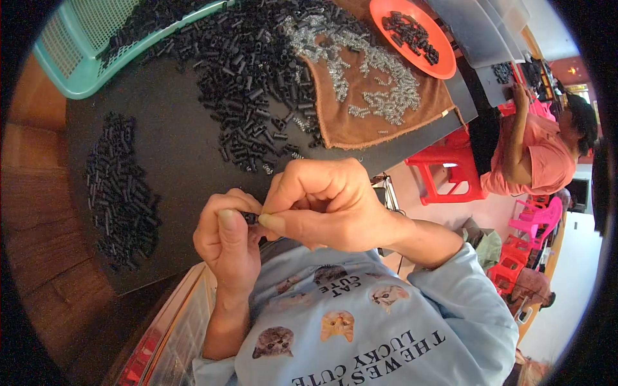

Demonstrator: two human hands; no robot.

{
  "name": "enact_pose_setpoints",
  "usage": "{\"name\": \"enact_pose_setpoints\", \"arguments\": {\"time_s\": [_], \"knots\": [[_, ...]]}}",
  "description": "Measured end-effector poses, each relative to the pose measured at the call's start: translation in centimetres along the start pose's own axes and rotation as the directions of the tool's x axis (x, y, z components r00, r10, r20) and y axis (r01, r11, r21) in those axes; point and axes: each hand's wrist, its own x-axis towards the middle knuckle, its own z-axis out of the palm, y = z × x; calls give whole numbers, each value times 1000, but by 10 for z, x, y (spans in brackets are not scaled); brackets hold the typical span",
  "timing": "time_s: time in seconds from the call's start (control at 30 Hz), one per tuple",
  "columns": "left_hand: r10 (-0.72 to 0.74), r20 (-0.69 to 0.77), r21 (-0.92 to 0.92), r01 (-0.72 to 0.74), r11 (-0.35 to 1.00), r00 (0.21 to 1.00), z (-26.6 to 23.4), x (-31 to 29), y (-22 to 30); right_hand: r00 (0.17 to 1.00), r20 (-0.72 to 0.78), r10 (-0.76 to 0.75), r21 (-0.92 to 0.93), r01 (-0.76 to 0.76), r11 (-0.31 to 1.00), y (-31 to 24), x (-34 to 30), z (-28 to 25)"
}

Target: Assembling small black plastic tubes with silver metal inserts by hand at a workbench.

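**Black piece (251, 219) held up between two hands, short of the brown cloth (338, 127)**

On the person's side of the cloth, the left hand (226, 239) pinches the small piece between thumb and finger, probably to keep it steady. The right hand (327, 207) has its grip pressed together at the piece's end; whether something tiny sits inside it, I cannot tell.

Metal springs (394, 96) lie spread on the cloth, whose soft nap likely stops them rolling. Left of it, a heap of black parts (241, 106) covers the table (174, 122); farther left, a separate pile (119, 193) suggests sorting. Beyond its far right edge, an orange dish (444, 51) keeps more dark parts gathered.
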Motion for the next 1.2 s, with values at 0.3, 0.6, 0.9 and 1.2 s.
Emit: {"name": "enact_pose_setpoints", "arguments": {"time_s": [0.3,0.6,0.9,1.2], "knots": [[-30,70,-21,32,999,997,-15,2,-4,948,95,-305,-351,318,881,4,2,-7],[-64,-25,-56,62,996,998,-8,0,-2,855,175,-488,-507,504,700,10,2,-10],[-27,2,-72,27,997,1000,-9,1,-7,777,267,-571,-568,605,558,8,4,-11],[-20,22,-175,23,984,1000,-9,5,-6,774,293,-561,-563,614,553,4,4,-13]]}}
